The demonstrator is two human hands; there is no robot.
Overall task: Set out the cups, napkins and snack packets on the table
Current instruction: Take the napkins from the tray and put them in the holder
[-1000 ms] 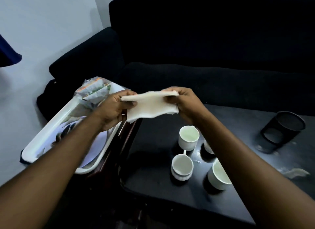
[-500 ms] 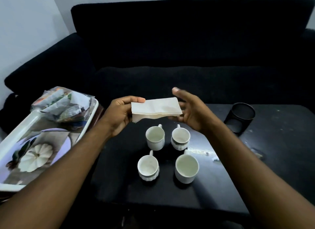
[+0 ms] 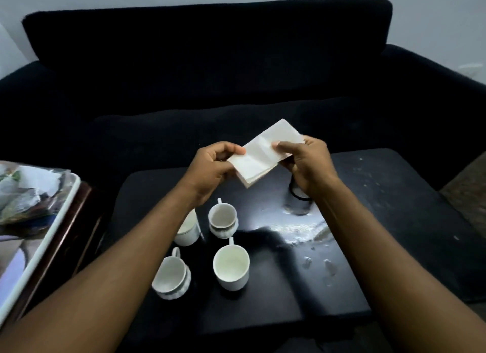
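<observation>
Napkins (image 3: 264,157): folded stack, held in air over table (image 3: 394,208) far edge, betw. left hand (image 3: 214,166) & right hand (image 3: 306,163); both pinched opposite ends, prob. to peel one off. Cups (image 3: 222,217) x4 sat near-left; snack packets (image 3: 23,192) on tray (image 3: 52,229), far left.

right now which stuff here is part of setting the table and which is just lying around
Part of the job:
- napkins, held by left hand and right hand
- four white cups on the table
- snack packets on the tray

Just lying about:
- black holder behind the right hand
- sofa
</observation>
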